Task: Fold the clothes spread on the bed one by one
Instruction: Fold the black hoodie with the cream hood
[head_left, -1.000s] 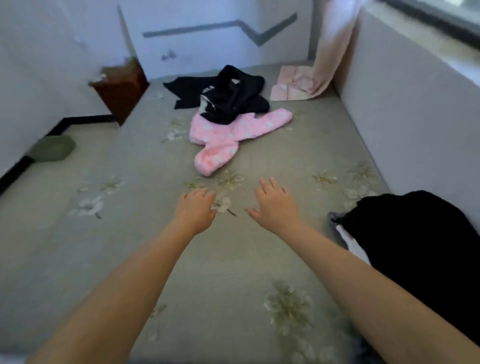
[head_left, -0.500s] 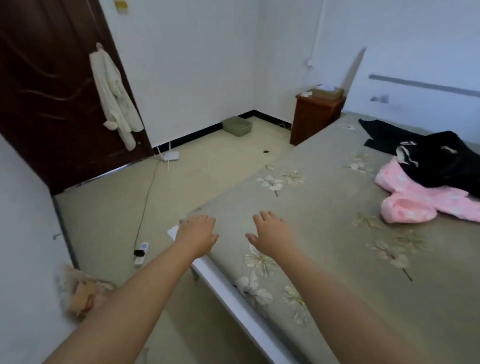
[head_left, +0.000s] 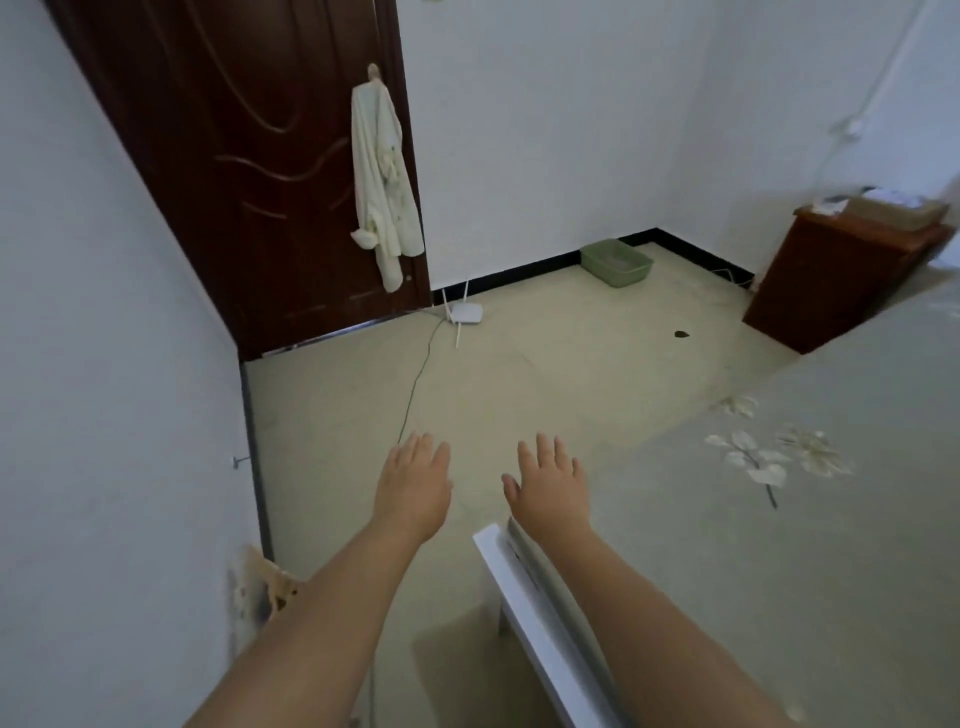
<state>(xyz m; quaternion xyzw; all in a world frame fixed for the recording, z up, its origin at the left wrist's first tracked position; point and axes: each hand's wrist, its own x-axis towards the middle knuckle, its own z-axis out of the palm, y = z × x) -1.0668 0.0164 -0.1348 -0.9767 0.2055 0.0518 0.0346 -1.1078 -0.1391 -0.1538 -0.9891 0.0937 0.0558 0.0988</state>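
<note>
The grey flower-printed bed (head_left: 779, 571) runs off the right and bottom edges, so no clothes on it show. The brown wooden nightstand (head_left: 831, 280) is cut by the right edge, the items on top blurred. A crumpled beige object (head_left: 270, 587) by the left wall is unidentifiable.

I see only the bed (head_left: 779, 571), grey-green sheet printed with pale flowers, filling the lower right, its white frame edge running diagonally at the bottom centre, no part of any clothes within my view
</note>
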